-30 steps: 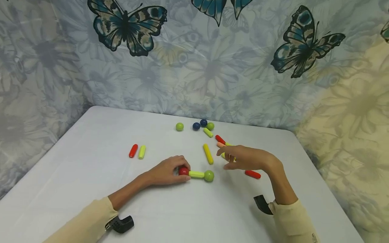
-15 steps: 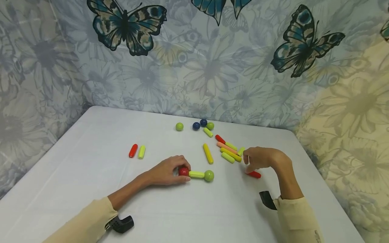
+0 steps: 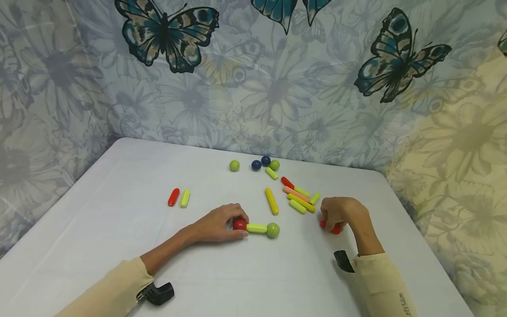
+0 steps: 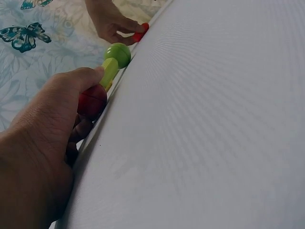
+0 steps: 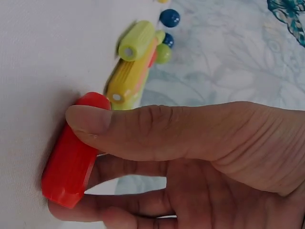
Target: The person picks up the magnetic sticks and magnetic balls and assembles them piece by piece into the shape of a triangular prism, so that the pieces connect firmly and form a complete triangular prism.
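My left hand (image 3: 218,223) grips a red ball (image 3: 239,223) at one end of a joined piece. From that ball a light green ribbed rod (image 3: 256,228) runs to a green ball (image 3: 273,230). In the left wrist view the thumb lies over the red ball (image 4: 92,102). At the right, my right hand (image 3: 343,212) pinches a short red rod (image 5: 71,152) between thumb and fingers, close over the white cloth. Left of that hand lies a cluster of rods, among them a yellow rod (image 3: 301,202) and a salmon rod (image 3: 295,193).
Single yellow rod (image 3: 271,201) lies between the hands. A red rod (image 3: 173,197) and a light green rod (image 3: 185,198) lie to the left. Blue balls (image 3: 256,165) and green balls (image 3: 234,165) sit near the back edge of the white table (image 3: 138,167).
My right hand has moved right from above the rod cluster and down onto the red rod, now pinching it. The left hand stays on the red ball.
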`<state>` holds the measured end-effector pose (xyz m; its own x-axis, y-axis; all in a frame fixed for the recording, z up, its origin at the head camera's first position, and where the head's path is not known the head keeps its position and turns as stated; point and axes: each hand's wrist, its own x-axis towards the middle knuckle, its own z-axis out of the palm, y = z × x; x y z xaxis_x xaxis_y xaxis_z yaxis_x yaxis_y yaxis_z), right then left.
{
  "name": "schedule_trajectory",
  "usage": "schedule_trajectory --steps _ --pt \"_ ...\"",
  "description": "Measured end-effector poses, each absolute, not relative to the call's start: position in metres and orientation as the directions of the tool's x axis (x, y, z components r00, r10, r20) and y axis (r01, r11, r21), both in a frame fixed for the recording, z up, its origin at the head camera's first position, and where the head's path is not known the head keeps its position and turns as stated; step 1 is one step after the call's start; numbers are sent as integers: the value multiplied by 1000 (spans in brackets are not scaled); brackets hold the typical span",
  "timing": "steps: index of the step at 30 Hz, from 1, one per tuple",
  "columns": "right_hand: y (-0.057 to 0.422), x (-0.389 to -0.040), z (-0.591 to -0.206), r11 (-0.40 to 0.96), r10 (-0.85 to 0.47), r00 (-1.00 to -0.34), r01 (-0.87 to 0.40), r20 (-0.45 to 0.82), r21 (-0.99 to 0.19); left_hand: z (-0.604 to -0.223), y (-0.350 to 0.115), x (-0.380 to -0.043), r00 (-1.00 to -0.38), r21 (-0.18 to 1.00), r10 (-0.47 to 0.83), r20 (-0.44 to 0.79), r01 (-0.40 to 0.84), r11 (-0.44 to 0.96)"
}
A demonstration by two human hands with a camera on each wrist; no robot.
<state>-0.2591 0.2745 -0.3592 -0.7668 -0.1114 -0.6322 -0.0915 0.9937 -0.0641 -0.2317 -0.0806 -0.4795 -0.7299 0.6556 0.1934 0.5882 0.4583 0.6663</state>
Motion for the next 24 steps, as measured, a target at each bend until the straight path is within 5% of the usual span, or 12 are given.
schedule_trajectory --steps 6,16,24 --pt "270 -260 -354 978 -202 -758 -185 -620 -93 -480 -81 -232 -718 662 661 215 605 442" --pt "228 -265 -359 712 -662 -701 -476 -267 -515 -481 -82 -235 -708 661 667 231 618 426" --pt "187 -262 -387 720 -538 -818 -321 -203 -615 -482 -81 -235 -698 666 673 243 625 408"
